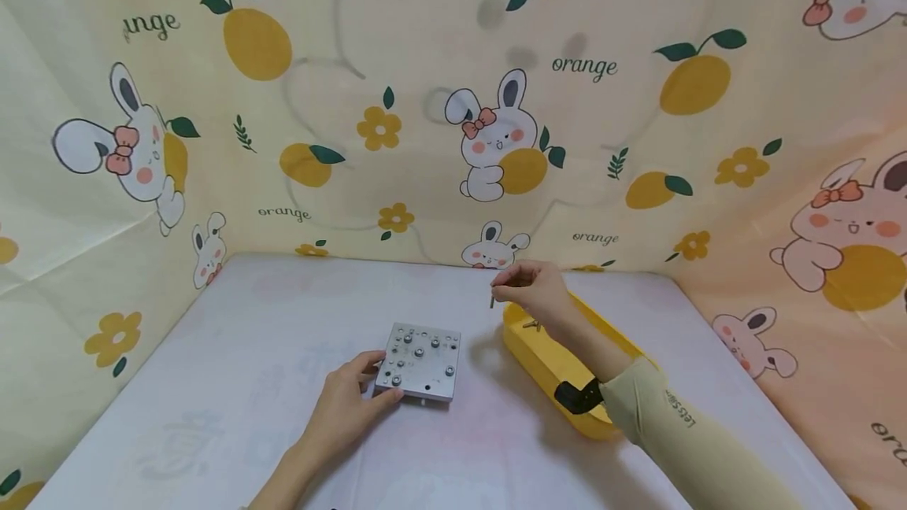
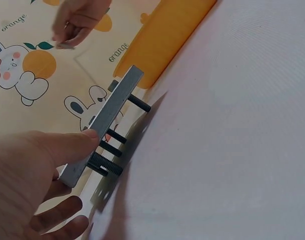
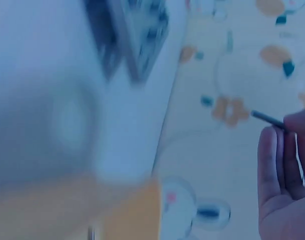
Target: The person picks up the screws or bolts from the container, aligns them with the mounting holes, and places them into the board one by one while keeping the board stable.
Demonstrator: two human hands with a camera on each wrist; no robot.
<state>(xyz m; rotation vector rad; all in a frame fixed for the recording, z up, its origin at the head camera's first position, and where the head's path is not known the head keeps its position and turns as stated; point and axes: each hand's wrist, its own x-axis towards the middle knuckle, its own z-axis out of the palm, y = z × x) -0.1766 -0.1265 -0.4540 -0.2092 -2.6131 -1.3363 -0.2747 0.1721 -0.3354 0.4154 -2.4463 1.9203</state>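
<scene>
A square metal plate (image 1: pixel 425 364) with several socket-head screws in its holes stands just over the table. My left hand (image 1: pixel 350 392) grips its left edge, thumb at the near corner, the other fingers along the side. In the left wrist view the plate (image 2: pixel 110 117) is seen edge-on, with threaded screw shanks (image 2: pixel 112 164) sticking out underneath. My right hand (image 1: pixel 534 290) is raised over the far end of the yellow bin, pinching a thin screw (image 3: pixel 266 120) between thumb and fingertips. The screw's shank points down in the head view; its head is hidden by the fingers.
The long yellow bin (image 1: pixel 527 356) stands right of the plate, with a few screws (image 1: pixel 531 325) at its far end. My right forearm crosses above it, with a black wrist strap (image 1: pixel 577 397). A patterned cloth (image 1: pixel 425 101) backs the white table (image 1: pixel 269 337).
</scene>
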